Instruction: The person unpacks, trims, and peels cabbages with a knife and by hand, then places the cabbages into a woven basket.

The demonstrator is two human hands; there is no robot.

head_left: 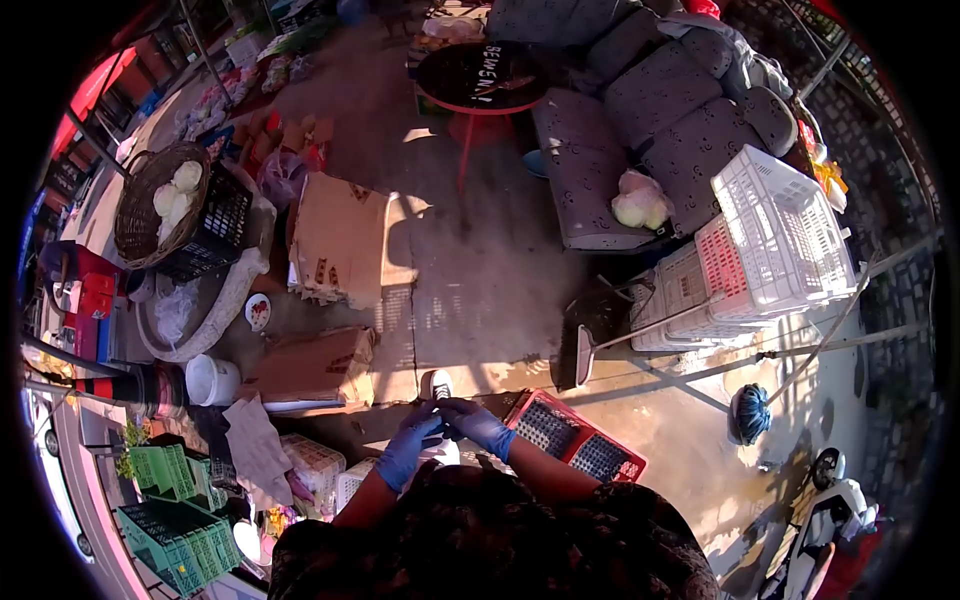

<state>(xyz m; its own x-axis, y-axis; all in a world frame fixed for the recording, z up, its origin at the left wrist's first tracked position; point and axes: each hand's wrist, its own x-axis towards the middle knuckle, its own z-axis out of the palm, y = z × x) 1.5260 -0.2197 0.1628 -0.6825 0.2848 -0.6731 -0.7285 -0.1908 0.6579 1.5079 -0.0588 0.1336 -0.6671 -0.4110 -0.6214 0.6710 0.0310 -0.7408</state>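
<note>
Both of my hands wear blue gloves and meet in front of my body at the bottom centre. My left hand (406,450) has its fingers pressed together near something small and dark between the hands. My right hand (480,424) reaches in from the other side, its fingers curled over toward the left ones. What the dark thing is, I cannot make out. Just beyond the hands a dark shoe with a white toe (437,383) shows on the floor. Close by on the right lies a red crate (577,436) with dark grid-like contents.
Flattened cardboard (338,238) and a cardboard box (312,368) lie left. A white bucket (212,381) stands beyond them. Right are stacked white crates (775,235), a broom (584,355) and a mop (752,414). Ahead are a round table (482,78) and grey sofa (590,165).
</note>
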